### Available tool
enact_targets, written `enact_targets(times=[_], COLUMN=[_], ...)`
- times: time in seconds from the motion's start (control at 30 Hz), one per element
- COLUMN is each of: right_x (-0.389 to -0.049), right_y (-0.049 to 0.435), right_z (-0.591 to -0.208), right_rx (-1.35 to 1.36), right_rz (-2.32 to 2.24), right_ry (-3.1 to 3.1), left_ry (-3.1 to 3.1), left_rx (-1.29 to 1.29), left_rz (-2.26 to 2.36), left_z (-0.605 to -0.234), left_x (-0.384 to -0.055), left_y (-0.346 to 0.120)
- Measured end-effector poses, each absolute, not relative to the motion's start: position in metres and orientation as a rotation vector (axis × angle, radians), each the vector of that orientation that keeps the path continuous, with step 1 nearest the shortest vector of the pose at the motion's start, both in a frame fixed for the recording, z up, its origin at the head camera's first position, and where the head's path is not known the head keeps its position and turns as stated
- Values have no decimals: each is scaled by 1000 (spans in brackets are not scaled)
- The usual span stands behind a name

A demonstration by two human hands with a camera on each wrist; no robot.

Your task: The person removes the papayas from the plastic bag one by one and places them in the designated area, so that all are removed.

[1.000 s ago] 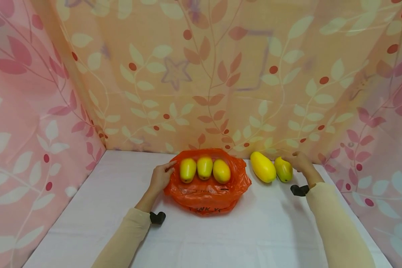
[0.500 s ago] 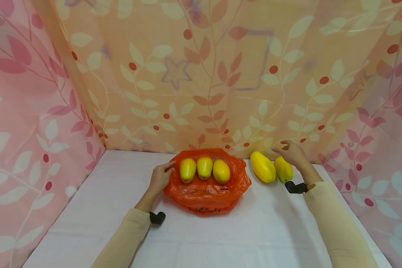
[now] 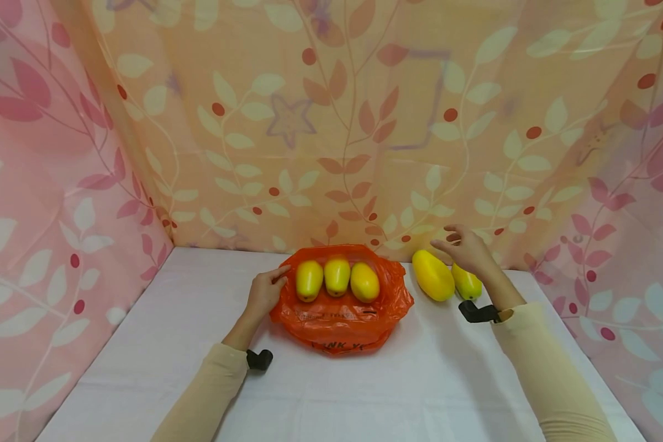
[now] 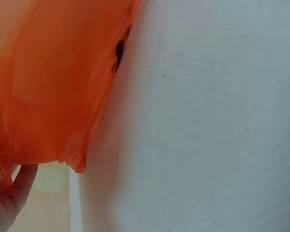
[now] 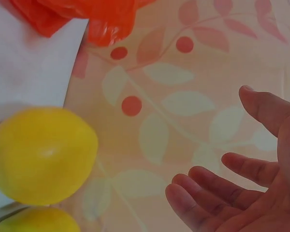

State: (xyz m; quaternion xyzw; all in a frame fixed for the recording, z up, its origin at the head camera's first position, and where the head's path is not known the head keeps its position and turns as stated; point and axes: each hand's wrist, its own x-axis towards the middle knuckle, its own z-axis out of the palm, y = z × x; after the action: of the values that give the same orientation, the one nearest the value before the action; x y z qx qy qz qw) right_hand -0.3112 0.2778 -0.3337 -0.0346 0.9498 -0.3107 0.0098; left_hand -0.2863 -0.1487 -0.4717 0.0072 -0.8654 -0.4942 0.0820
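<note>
Three yellow-green mangoes (image 3: pixel 337 277) lie in a row on an orange-red plastic bag (image 3: pixel 342 328), mid-table. My left hand (image 3: pixel 265 293) grips the bag's left edge; in the left wrist view a finger (image 4: pixel 25 186) shows behind the orange plastic. On the right, a large oblong yellow fruit (image 3: pixel 433 276) lies beside a smaller yellow-green mango (image 3: pixel 466 283). Above and behind these two, my right hand (image 3: pixel 466 248) is raised, fingers spread and holding nothing. It partly hides the smaller mango in the head view. The right wrist view shows its palm and fingers apart from the large fruit (image 5: pixel 43 154).
White cloth (image 3: pixel 331 399) covers the table. A peach, leaf-patterned curtain (image 3: pixel 331 123) hangs right behind its back edge, with pink patterned curtains at the left (image 3: pixel 38 202) and right (image 3: pixel 630 245). Dark letters are printed on the bag's front.
My right hand has risen from beside the smaller mango and moved left, over behind the large yellow fruit. My left hand, the bag and the fruits have stayed in place.
</note>
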Motion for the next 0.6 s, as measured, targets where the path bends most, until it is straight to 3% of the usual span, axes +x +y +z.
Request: enact_targets(times=[0.6], right_x=[-309], right_y=[235], right_z=[-332], right_rx=[-312], right_rz=[-974], right_ry=[2966], left_ry=[-2571], left_rx=[34], left_rz=[-1490], left_z=[-474], left_x=[-287], left_y=[-146])
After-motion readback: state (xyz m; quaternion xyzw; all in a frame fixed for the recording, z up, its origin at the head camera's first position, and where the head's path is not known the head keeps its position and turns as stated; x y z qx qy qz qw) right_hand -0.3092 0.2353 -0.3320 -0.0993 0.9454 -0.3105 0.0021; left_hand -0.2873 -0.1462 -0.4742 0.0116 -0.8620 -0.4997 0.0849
